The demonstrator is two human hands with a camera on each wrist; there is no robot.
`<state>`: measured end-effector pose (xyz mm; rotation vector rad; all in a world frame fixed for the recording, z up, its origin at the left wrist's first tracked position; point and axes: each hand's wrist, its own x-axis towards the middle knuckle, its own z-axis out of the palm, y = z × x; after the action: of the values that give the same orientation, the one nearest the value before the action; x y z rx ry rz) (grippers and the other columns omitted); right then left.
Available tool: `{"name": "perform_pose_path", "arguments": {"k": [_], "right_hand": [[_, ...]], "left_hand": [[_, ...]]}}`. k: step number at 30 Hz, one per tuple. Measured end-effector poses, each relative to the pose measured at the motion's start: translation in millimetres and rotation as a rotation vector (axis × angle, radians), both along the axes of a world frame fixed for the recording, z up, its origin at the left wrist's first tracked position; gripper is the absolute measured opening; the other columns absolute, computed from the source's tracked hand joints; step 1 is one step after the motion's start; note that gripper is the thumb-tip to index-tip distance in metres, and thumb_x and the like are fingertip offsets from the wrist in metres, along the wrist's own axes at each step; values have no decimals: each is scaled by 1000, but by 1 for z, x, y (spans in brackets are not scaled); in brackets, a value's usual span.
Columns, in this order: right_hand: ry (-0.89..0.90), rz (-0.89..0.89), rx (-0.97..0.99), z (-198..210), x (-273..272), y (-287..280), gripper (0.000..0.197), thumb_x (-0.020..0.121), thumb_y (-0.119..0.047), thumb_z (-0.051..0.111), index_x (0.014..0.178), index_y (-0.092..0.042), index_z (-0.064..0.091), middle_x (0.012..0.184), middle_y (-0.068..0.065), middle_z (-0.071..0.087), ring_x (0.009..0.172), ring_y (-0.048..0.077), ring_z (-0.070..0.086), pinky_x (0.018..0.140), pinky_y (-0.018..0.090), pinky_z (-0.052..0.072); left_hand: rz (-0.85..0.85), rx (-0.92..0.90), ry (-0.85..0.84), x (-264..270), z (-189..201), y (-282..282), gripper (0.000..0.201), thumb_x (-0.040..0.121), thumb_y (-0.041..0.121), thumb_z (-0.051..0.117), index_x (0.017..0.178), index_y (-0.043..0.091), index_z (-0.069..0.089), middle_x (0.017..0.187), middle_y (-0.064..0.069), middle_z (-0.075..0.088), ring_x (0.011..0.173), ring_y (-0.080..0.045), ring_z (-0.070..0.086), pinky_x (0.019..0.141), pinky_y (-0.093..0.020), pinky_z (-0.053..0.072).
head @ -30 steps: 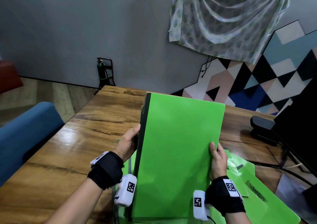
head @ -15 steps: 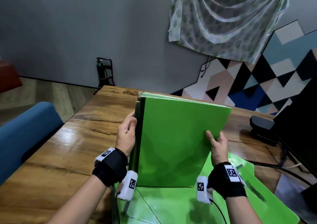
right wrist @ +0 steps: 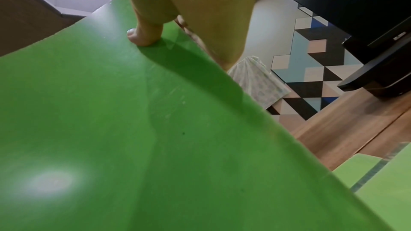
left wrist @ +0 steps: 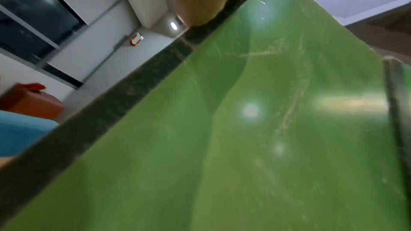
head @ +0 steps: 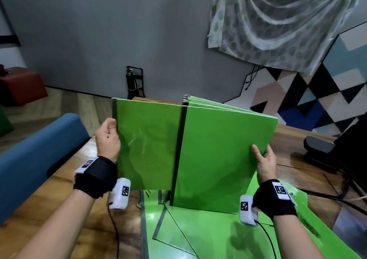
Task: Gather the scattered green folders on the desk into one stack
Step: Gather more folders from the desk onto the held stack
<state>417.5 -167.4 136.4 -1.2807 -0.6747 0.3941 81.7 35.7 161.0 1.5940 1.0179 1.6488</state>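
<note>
Head view has the left hand (head: 108,139) curled round the dark-taped spine edge of a single flat green card folder (head: 147,145), held upright and apart from the bundle of green folders (head: 224,155), which the right hand (head: 265,164) pinches by its right edge, thumb on the near face, while it stands on edge, long axis vertical, spines left, on more loose green folders (head: 208,235) lying flat on the wooden desk (head: 39,205). Gripped on one side only, the fanned bundle could splay or slide on the glossy sheets beneath.
</note>
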Motion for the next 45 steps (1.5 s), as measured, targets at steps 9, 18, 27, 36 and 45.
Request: {"name": "perform_pose_path", "arguments": {"k": [9, 18, 27, 36, 45], "right_hand": [[80, -31, 16, 10, -6, 15, 60, 85, -31, 57, 136, -2, 40, 125, 12, 58, 95, 5, 63, 99, 32, 47], [124, -152, -14, 6, -13, 23, 62, 94, -42, 43, 141, -2, 34, 147, 14, 39, 136, 26, 37, 113, 42, 27], [103, -8, 43, -2, -40, -6, 90, 18, -72, 79, 89, -21, 59, 69, -18, 73, 66, -3, 67, 62, 14, 55], [54, -50, 147, 24, -44, -6, 67, 43, -64, 79, 96, -27, 61, 99, -9, 68, 96, 11, 63, 94, 34, 49], [133, -52, -344, -71, -62, -16, 143, 34, -90, 59, 147, -11, 22, 152, 11, 32, 139, 24, 32, 115, 47, 27]], "left_hand": [[232, -16, -32, -91, -8, 21, 39, 99, 15, 33, 61, 21, 41, 59, 10, 45, 51, 14, 42, 52, -7, 30], [24, -123, -33, 4, -15, -11, 30, 97, 9, 36, 94, -9, 59, 88, -12, 55, 78, -8, 49, 72, -24, 36], [-537, -274, -54, 117, -25, -55, 93, 62, 68, 61, 136, 19, 30, 122, 8, 46, 110, -1, 49, 98, -19, 36], [-589, -166, -176, 102, -6, -49, 65, 47, 72, 70, 92, 27, 57, 82, 28, 71, 78, 11, 63, 74, -11, 52], [-552, -478, -46, 94, -68, -64, 37, 49, 23, 89, 73, 16, 62, 53, 16, 69, 57, -3, 66, 57, -13, 54]]}}
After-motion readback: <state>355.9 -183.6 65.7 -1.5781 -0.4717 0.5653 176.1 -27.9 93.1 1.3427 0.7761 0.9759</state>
